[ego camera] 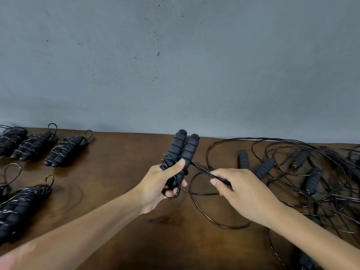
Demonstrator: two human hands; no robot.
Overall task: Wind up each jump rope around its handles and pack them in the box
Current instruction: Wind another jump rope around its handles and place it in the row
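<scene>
My left hand [162, 187] grips a pair of black foam jump-rope handles [183, 148], held upright side by side above the brown table [120, 172]. A few turns of thin black rope [202, 169] circle the lower part of the handles. My right hand [239, 190] pinches that rope just to the right of the handles, and the rope runs taut between them. The slack of the rope lies in loops on the table below my hands. No box is in view.
Several wound ropes [64, 150] lie in rows at the left of the table. A tangled heap of loose ropes with black handles [303, 172] covers the right side. A grey wall [175, 65] rises behind the table's far edge.
</scene>
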